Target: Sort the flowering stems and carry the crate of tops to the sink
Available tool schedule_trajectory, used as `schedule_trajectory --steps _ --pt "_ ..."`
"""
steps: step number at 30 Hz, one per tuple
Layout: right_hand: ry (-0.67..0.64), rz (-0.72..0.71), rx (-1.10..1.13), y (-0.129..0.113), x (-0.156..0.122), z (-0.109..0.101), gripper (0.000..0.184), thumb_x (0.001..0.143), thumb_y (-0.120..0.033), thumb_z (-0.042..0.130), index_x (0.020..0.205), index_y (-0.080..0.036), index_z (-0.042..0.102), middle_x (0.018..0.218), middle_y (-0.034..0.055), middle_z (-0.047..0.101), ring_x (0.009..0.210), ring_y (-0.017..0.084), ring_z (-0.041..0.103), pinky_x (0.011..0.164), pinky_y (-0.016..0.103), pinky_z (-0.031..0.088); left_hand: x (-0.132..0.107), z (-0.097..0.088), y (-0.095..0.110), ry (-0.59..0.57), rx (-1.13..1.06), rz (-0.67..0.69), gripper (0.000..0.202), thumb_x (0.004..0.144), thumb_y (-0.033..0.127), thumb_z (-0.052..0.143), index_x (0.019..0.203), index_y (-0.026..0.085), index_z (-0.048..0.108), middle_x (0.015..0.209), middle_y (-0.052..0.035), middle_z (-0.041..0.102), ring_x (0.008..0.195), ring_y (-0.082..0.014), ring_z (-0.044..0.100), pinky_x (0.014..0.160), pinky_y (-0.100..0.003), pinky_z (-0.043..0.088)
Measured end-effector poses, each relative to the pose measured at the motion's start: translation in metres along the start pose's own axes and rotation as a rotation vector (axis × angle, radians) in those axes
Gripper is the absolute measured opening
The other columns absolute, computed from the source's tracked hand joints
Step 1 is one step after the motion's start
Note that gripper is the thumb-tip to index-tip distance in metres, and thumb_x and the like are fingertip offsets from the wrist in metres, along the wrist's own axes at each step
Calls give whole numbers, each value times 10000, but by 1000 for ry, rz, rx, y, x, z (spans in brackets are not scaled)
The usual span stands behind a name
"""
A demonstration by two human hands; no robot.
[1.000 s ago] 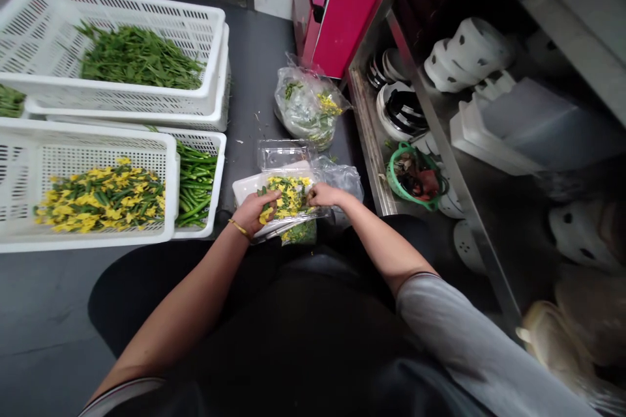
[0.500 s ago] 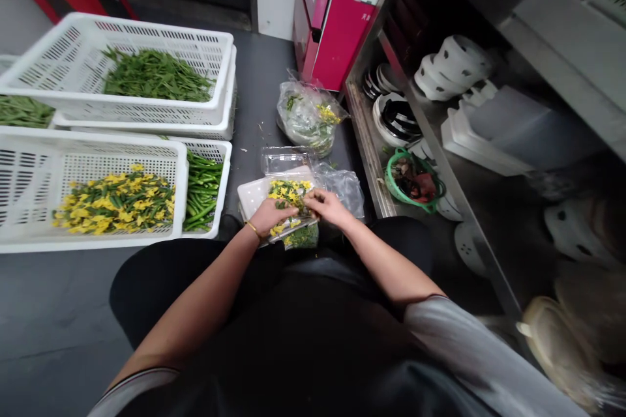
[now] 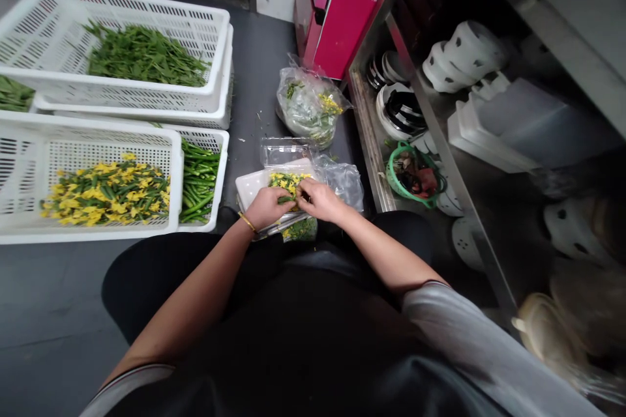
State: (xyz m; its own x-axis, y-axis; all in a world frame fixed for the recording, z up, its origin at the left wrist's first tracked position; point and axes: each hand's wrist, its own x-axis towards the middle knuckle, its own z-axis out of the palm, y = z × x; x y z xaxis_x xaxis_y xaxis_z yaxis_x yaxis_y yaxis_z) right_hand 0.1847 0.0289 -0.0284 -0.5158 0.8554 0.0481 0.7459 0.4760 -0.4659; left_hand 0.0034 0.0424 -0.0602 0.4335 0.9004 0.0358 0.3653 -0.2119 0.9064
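Note:
A small white tray [image 3: 249, 186] of yellow flowers with green stems [image 3: 288, 180] rests on the floor by my knees. My left hand [image 3: 267, 207], a gold bracelet at its wrist, is closed over a bunch of those stems at the tray's near side. My right hand [image 3: 317, 199] meets it from the right, fingers pinched on the same bunch. A clear plastic box [image 3: 285, 150] lies just behind the tray. A bag of green trimmings [image 3: 300, 230] shows under my hands.
White crates stand to the left: one of yellow flowers [image 3: 105, 186], green stems [image 3: 198, 179] beneath it, leaves [image 3: 141, 55] behind. A plastic bag of scraps [image 3: 309, 106] sits by a pink cabinet [image 3: 342, 6]. A steel shelf [image 3: 372, 137] on the right holds bowls and a green basket [image 3: 415, 177].
My two hands have drawn together over the tray, from its two sides to its near middle, gathering flowers. The camera swayed slightly.

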Motion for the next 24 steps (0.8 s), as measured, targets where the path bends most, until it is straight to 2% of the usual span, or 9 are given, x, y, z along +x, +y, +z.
schedule_trajectory --steps 3,6,9,12,15,18,21,24 --pt "-80 12 -220 -10 7 -9 214 891 -265 418 955 -135 576 933 99 578 773 179 541 685 278 399 5 -7 0 -21 117 8 110 677 257 626 669 158 673 696 -49 673 674 -178 576 665 -269 411" --pt "-166 -25 -339 -14 15 -13 285 932 -306 372 994 -124 582 957 122 589 766 195 560 678 296 403 8 -11 -1 -47 146 6 102 673 240 615 670 154 670 678 -38 663 660 -168 563 653 -261 401" --pt "-263 -96 -403 -14 24 -11 277 931 -237 360 963 -107 603 922 132 616 756 205 578 670 304 407 11 -13 -4 -53 159 -10 137 685 259 595 643 142 652 611 -14 615 604 -143 513 608 -247 373" --pt "-297 -106 -445 -13 32 -7 256 893 -142 374 998 -77 598 932 159 632 764 224 595 667 317 416 12 -16 -8 -30 187 -57 196 704 289 569 597 134 621 526 7 536 547 -120 446 555 -235 334" --pt "-314 -112 -432 -17 36 -4 255 872 -122 387 1002 -68 600 940 174 644 797 242 608 676 326 426 12 -19 -11 -23 228 -51 197 709 297 568 603 139 621 549 -2 557 563 -125 460 564 -234 335" --pt "-330 -103 -371 -21 38 -6 237 840 -111 418 961 -76 619 939 176 658 841 253 615 702 325 430 10 -19 -11 -53 267 -8 141 696 260 573 636 151 638 615 -23 606 609 -145 508 603 -241 357" --pt "-292 -16 -211 -16 40 -5 160 790 -131 474 823 -107 629 866 144 670 829 242 615 719 314 432 8 -19 -8 -59 295 86 100 687 212 563 641 161 635 659 -42 614 658 -164 532 642 -249 376" --pt "-233 172 267 -3 37 6 133 776 -188 468 686 -154 560 612 43 611 637 170 590 619 266 441 6 -21 -4 -32 286 127 126 720 259 575 674 162 640 698 -55 620 681 -172 540 659 -256 385"
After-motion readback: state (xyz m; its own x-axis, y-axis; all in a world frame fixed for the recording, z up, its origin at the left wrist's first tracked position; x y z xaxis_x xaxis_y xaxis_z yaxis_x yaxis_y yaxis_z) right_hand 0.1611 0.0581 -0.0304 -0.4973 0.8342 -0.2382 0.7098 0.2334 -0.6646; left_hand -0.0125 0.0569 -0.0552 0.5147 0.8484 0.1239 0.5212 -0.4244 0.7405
